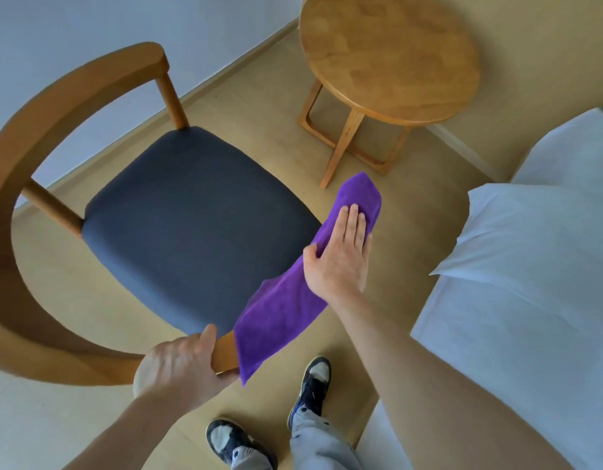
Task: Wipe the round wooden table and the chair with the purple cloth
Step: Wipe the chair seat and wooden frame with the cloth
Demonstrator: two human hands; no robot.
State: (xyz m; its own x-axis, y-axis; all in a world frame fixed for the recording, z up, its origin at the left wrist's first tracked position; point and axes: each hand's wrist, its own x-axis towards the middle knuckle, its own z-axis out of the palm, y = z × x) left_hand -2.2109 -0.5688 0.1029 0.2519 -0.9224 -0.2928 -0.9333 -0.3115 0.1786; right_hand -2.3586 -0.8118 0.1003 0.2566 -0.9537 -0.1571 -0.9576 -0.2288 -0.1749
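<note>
From the head view, the only one I have, I judge the chair part of the job to be in hand: my right hand (340,256) lies flat on the purple cloth (286,300), fingers straight and together on top and the thumb hooked at its near edge, pressing it against the front right edge of the chair (90,106) beside the dark seat cushion (191,225). The cloth drapes along that edge, its lower tail hanging down by the wooden front corner. My left hand (181,364) is clamped on that corner, fingers curled round the wood, steadying the frame. The two hands are apart, with the hanging cloth between them. The round wooden table (391,56) stands well apart beyond the chair, near the wall, with nothing on its top; I cannot tell from here whether it has been wiped. Next, I think, the cloth wants drawing across the cushion and then round the curved backrest (56,106) and its posts, keeping the left hand's grip so the chair does not slide. To the right a bed (530,300) with a white pillow (530,225) sits close, narrowing the room for my right arm, and my shoes (310,385) stand just beside the chair's front.
</note>
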